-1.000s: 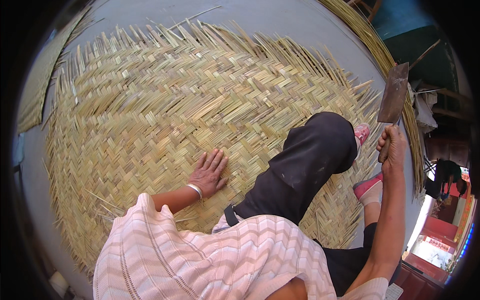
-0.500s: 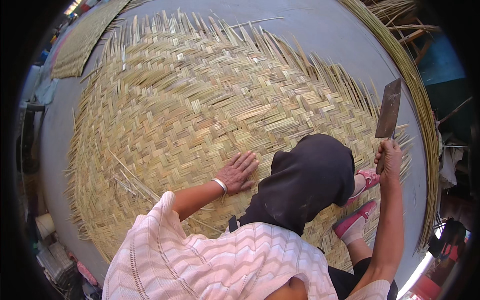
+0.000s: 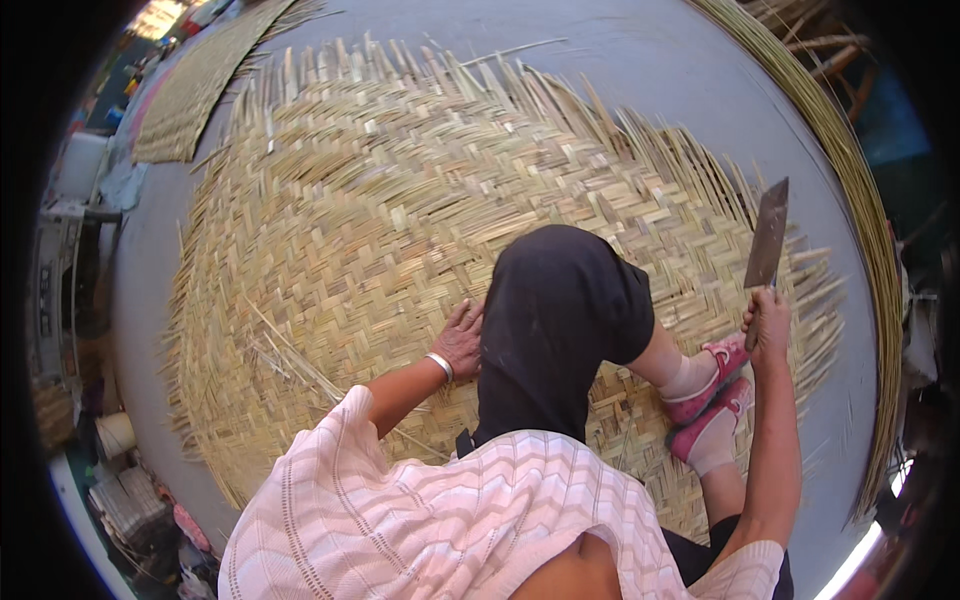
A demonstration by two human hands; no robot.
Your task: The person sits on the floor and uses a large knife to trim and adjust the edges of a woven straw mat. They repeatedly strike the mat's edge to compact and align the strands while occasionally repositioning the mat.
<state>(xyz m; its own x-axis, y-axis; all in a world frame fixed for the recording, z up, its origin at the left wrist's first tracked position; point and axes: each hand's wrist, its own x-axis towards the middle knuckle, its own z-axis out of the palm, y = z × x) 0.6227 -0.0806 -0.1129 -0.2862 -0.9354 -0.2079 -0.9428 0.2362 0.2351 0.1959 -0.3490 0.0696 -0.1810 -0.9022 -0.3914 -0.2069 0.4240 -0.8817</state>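
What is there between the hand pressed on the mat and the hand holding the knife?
In the head view, the person's bent knee in black trousers lies between the left hand and the right hand.

A weaving workshop on a grey concrete floor [image 3: 640, 70]: a big half-woven bamboo mat [image 3: 400, 220] spreads ahead of the grip, another mat [image 3: 195, 95] lies far beyond, long bundled strips [image 3: 850, 190] curve alongside.

Left hand [image 3: 461, 338] flat, palm down, fingers spread forward, silver bangle at the wrist; left forearm runs back to the pale striped sleeve, elbow bent. Right hand [image 3: 767, 322] fisted in a closed grip around a handle, knuckles up, right arm nearly straight, reaching forward along the right side. Knees bent, body crouched.
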